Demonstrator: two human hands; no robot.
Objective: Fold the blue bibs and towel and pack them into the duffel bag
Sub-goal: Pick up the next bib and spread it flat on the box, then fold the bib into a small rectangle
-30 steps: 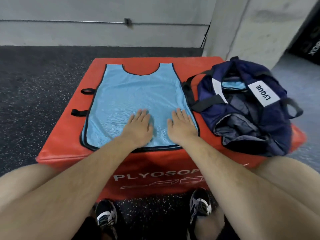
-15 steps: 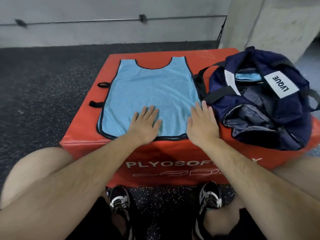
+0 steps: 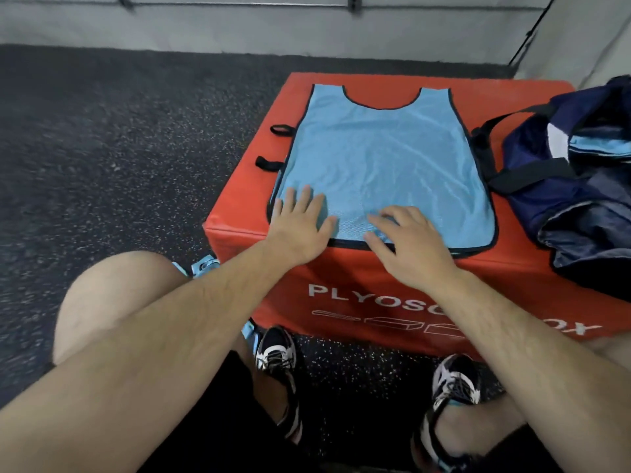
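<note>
Left hand (image 3: 300,227) flat, released, pressing bib (image 3: 382,155) at 7 o'clock; right hand (image 3: 409,244) curled, pinching hem at 6 o'clock. "PLYOSO" on box (image 3: 341,285); bag (image 3: 580,206) at 3 o'clock.

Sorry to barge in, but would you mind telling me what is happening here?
A person is sitting at a red box with a blue bib spread flat on top, not yet folded. The left hand rests flat on its near left corner, while the right hand curls its fingers into the fabric by the near hem, apparently pinching it. An open duffel sits on the box to the right, with light blue cloth already inside.
</note>
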